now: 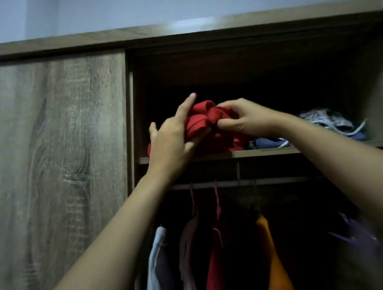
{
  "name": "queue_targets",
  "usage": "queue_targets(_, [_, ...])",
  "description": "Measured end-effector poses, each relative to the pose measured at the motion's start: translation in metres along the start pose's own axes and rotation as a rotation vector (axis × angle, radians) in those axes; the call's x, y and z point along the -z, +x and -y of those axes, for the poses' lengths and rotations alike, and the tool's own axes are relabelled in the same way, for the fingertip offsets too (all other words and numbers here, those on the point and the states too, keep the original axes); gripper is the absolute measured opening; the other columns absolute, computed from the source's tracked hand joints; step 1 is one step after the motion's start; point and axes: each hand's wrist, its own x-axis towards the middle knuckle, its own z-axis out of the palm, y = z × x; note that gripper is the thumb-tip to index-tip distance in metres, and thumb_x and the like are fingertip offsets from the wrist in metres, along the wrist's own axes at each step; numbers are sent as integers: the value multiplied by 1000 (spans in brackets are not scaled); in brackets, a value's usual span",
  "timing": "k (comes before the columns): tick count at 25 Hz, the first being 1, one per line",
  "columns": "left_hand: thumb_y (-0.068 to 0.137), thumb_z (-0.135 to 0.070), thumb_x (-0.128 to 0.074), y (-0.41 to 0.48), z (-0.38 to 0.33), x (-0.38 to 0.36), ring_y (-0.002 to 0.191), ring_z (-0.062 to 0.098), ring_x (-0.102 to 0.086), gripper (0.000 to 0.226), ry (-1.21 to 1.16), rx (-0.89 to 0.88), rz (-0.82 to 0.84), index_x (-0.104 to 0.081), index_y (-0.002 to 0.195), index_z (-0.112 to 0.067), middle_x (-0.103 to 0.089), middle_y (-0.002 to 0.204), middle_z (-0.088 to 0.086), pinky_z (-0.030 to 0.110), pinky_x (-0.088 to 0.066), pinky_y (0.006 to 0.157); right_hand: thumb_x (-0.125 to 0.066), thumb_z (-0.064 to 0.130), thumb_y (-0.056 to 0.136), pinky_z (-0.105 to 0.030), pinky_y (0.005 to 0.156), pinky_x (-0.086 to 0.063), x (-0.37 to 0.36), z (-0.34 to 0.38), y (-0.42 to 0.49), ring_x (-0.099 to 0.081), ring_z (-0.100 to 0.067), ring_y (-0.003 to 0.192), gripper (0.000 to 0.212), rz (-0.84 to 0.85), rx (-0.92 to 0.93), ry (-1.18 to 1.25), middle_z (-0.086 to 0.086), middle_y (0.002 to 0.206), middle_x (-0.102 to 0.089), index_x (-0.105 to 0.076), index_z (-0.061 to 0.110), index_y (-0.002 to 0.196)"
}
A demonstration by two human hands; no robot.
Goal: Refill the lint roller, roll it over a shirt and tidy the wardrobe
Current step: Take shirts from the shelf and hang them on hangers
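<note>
A bunched red garment (pixel 204 121) rests on the upper shelf (pixel 254 152) of the open wooden wardrobe. Both my arms reach up to it. My left hand (pixel 172 137) grips its left side, with the index finger pointing up and the thumb spread. On its right side, my right hand (pixel 243 118) pinches a fold between thumb and fingers. No lint roller is in view.
To the right on the same shelf lie a blue cloth (pixel 268 143) and a patterned white cloth (pixel 326 118). Below, a rail (pixel 237 182) carries hanging white, pink, red, orange and purple clothes. The closed wardrobe door (pixel 47 164) fills the left side.
</note>
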Motion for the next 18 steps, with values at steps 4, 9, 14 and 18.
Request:
queue_targets(4, [85,-30,-65,12,-63,21,94,-4,-64,23,-330,-75,29,-66,108,-31,-70,99,-12,18,-50,86,-59,14,89,-15,61,-46,48,35,-54,-57,-1,70,11,-46,16,29,2,84,-62,-58,21,96])
queue_targets(9, [81,-24,-70,5,-133,33,76,3,-60,11,-529,38,186,-70,91,-21,-70,82,-5,25,-50,73,-61,30,78,-16,62,-46,86,63,-125,-57,-6,71,13,1,-44,239,1,81,-63,-62,23,90])
queue_targets(14, [76,-26,-74,-42,-154,1,68,0,-55,24,-255,72,317,-58,94,-29,-66,80,-6,30,-45,68,-58,30,86,-38,65,-36,70,31,-180,-45,-20,74,21,140,-127,119,-15,82,-52,-45,39,100])
queue_targets(18, [79,-19,-67,-67,-169,-11,78,22,-54,33,-671,155,446,-39,95,-29,-62,99,26,37,-45,69,-41,12,95,-25,59,-30,69,25,-220,-36,-16,66,20,109,-162,190,-10,80,-40,-45,32,91])
